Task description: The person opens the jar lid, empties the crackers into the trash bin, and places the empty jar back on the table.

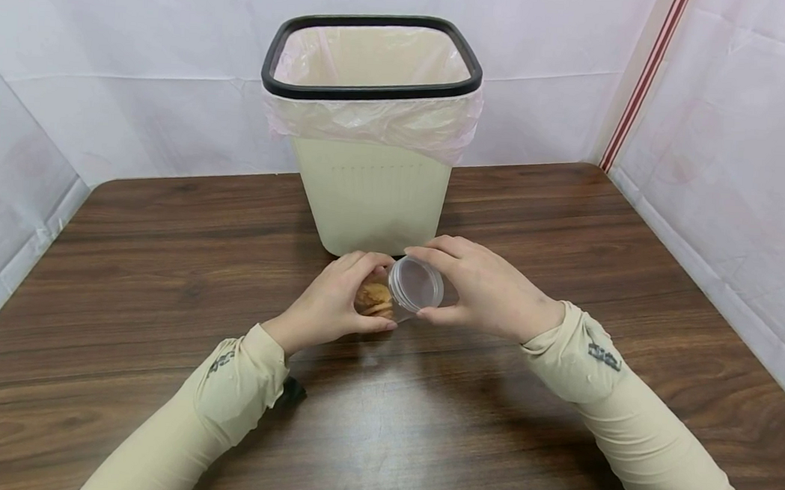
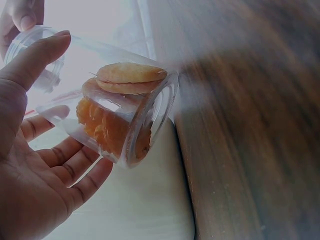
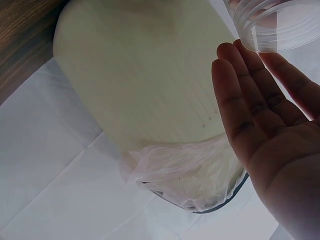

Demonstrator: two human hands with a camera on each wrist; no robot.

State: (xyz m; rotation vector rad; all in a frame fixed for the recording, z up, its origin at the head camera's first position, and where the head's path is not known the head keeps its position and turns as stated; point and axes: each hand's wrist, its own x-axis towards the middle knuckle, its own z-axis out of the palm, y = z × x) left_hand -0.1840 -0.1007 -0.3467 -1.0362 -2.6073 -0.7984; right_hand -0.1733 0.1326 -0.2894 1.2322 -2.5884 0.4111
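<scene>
My left hand point(image 1: 335, 301) grips a clear plastic jar point(image 2: 75, 127) that lies tilted on its side, thumb on one side and fingers on the other. Several golden-brown biscuits point(image 2: 117, 80) sit in it near the base. At the jar's mouth my right hand point(image 1: 491, 288) pinches a clear round lid point(image 1: 417, 284) between thumb and fingers. The lid's ridged inner side faces the head camera. The right wrist view shows only part of this lid point(image 3: 280, 22), at the fingertips. Both hands are just in front of the bin's foot.
A cream bin point(image 1: 375, 191) with a black rim and a thin pinkish liner point(image 1: 373, 120) stands on the dark wooden table point(image 1: 161, 276) behind the hands. A small black object point(image 1: 292, 392) lies partly hidden under the left forearm. White sheeting point(image 1: 743, 146) encloses the back and sides.
</scene>
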